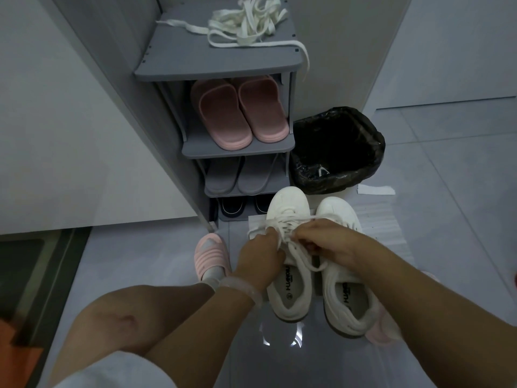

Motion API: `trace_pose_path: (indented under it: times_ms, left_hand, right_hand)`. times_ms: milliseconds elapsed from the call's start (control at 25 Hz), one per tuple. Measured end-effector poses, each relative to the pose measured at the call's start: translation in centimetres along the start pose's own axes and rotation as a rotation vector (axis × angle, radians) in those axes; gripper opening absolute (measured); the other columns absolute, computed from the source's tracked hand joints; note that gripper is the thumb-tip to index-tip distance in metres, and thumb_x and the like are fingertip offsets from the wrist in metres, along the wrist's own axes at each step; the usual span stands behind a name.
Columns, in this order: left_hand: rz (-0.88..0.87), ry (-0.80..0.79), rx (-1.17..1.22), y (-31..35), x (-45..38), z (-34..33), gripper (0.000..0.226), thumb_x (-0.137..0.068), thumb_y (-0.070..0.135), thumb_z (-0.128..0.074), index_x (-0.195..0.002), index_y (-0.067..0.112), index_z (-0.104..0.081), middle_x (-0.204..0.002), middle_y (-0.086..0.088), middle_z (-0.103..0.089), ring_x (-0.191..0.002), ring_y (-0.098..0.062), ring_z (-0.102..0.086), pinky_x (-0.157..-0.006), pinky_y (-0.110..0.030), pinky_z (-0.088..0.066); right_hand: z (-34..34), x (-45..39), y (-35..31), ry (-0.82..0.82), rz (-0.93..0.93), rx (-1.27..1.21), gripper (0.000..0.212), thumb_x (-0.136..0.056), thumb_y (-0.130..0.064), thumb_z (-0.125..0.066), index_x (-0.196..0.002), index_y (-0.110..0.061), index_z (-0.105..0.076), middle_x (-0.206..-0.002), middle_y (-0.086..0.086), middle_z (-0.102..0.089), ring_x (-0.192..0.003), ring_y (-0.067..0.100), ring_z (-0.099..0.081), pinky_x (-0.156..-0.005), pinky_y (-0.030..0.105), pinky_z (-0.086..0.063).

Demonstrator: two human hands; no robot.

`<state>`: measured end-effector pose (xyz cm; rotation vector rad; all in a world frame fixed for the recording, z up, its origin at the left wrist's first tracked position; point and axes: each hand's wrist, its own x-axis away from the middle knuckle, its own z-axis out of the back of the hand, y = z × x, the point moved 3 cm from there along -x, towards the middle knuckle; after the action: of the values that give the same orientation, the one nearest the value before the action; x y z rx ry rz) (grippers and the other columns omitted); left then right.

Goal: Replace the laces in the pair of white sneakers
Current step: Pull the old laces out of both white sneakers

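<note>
Head view: both hands are working at the lacing of the left sneaker (289, 247), which is standing on the floor (140, 247) beside the right sneaker (347, 264), toes pointing toward the rack (223, 65); the left hand (260, 254) is curling its fingers round the lace (305, 259) at the eyelets, and the right hand (324, 242) is pinching the same lace from the other side, fingers bent close, though exactly which strand each is holding is hidden under the knuckles.

Likely trouble: the free lace end is trailing across toward the right sneaker, so a sharp pull is likely to drag or tip that shoe; the hands are covering the eyelets, so an eyelet could be skipped or the flat lace twisted without being noticed; uneven pulling would be leaving one end too short to tie; the pile of laces (246, 23) on the rack top is dangling one end over the edge and could be sliding off if snagged.

Counting: two white sneakers; two hands; one tangled pile of laces, its number unclear; two pink slides (240, 113); two grey slides (237, 175); two dark shoes (243, 207) at the bottom, partly hidden; one lined bin (335, 149); one pink slipper (211, 253) on the person's foot.
</note>
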<state>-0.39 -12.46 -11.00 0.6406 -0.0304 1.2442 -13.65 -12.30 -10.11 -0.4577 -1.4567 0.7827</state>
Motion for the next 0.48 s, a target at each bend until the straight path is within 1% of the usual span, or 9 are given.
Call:
trace_pose_path:
  times_ms: [40, 80, 120, 160, 200, 240, 320, 400, 480]
  left_hand:
    - [0.02, -0.016, 0.037, -0.2, -0.2, -0.1, 0.03, -0.091, 0.017, -0.044, -0.116, 0.002, -0.045, -0.117, -0.018, -0.054, -0.104, -0.033, -0.054, -0.08, -0.033, -0.042]
    - [0.036, -0.034, 0.065, -0.3, -0.2, -0.2, 0.031, -0.092, 0.017, -0.043, -0.119, 0.002, -0.044, -0.12, -0.019, -0.053, -0.108, -0.033, -0.052, -0.082, -0.032, -0.041]
    - [0.044, -0.049, 0.081, -0.4, -0.3, -0.2, 0.032, -0.093, 0.016, -0.042, -0.122, 0.001, -0.043, -0.122, -0.019, -0.051, -0.11, -0.033, -0.051, -0.081, -0.03, -0.039]
    - [0.046, -0.054, 0.088, -0.4, -0.4, -0.2, 0.033, -0.093, 0.014, -0.042, -0.123, 0.001, -0.041, -0.122, -0.019, -0.051, -0.11, -0.033, -0.05, -0.078, -0.029, -0.036]
    - [0.044, -0.053, 0.089, -0.4, -0.5, -0.1, 0.033, -0.092, 0.013, -0.042, -0.123, 0.001, -0.039, -0.121, -0.019, -0.051, -0.109, -0.032, -0.05, -0.074, -0.027, -0.034]
    - [0.039, -0.058, 0.087, -0.3, -0.4, -0.1, 0.032, -0.092, 0.012, -0.042, -0.122, 0.002, -0.037, -0.119, -0.019, -0.051, -0.107, -0.032, -0.05, -0.072, -0.027, -0.032]
    - [0.027, -0.092, 0.076, -0.1, -0.3, 0.0, 0.033, -0.091, 0.01, -0.042, -0.123, 0.003, -0.034, -0.115, -0.019, -0.052, -0.103, -0.032, -0.052, -0.069, -0.027, -0.03]
    - [0.012, -0.123, 0.075, -0.1, -0.2, 0.0, 0.034, -0.09, 0.008, -0.042, -0.123, 0.003, -0.033, -0.111, -0.021, -0.054, -0.098, -0.033, -0.054, -0.065, -0.027, -0.03]
    - [-0.005, -0.123, 0.069, 0.1, -0.1, -0.1, 0.034, -0.091, 0.012, -0.043, -0.122, 0.003, -0.033, -0.11, -0.021, -0.056, -0.096, -0.034, -0.055, -0.065, -0.028, -0.032]
  right_hand:
    - [0.1, 0.0, -0.4, -0.069, -0.01, 0.119, 0.028, -0.083, -0.01, -0.056, -0.056, -0.015, -0.049, -0.058, 0.003, -0.043, -0.053, 0.012, -0.039, -0.055, 0.025, -0.034]
    - [0.4, 0.0, -1.0, -0.123, 0.01, 0.322, 0.025, -0.084, -0.012, -0.055, -0.059, -0.015, -0.047, -0.06, 0.003, -0.043, -0.055, 0.012, -0.039, -0.055, 0.024, -0.034]
    - [1.0, 0.0, -1.7, -0.143, 0.052, 0.589, 0.022, -0.085, -0.016, -0.054, -0.064, -0.014, -0.048, -0.064, 0.002, -0.044, -0.059, 0.013, -0.041, -0.057, 0.024, -0.035]
    - [1.6, 0.0, -2.4, -0.125, 0.108, 0.846, 0.019, -0.085, -0.02, -0.055, -0.068, -0.014, -0.049, -0.069, 0.001, -0.046, -0.064, 0.014, -0.044, -0.06, 0.025, -0.037]
    - [2.2, 0.1, -3.1, -0.065, 0.166, 1.049, 0.018, -0.085, -0.023, -0.056, -0.071, -0.013, -0.05, -0.074, 0.0, -0.048, -0.071, 0.015, -0.046, -0.065, 0.027, -0.038]
    - [3.1, 0.1, -3.8, 0.031, 0.198, 1.158, 0.019, -0.084, -0.024, -0.057, -0.07, -0.013, -0.049, -0.075, -0.001, -0.048, -0.076, 0.017, -0.049, -0.067, 0.028, -0.039]
    - [4.6, 0.6, -4.5, 0.28, 0.217, 1.206, 0.02, -0.082, -0.023, -0.058, -0.07, -0.014, -0.044, -0.076, 0.0, -0.049, -0.08, 0.022, -0.051, -0.067, 0.029, -0.039]
    - [5.4, 1.0, -4.2, 0.526, 0.253, 1.26, 0.014, -0.085, -0.022, -0.055, -0.085, -0.012, -0.045, -0.088, 0.006, -0.056, -0.085, 0.026, -0.056, -0.066, 0.03, -0.038]
    - [6.2, 1.6, -3.3, 0.664, 0.273, 1.235, 0.021, -0.089, -0.024, -0.052, -0.102, -0.009, -0.046, -0.1, 0.01, -0.059, -0.091, 0.028, -0.059, -0.065, 0.03, -0.039]
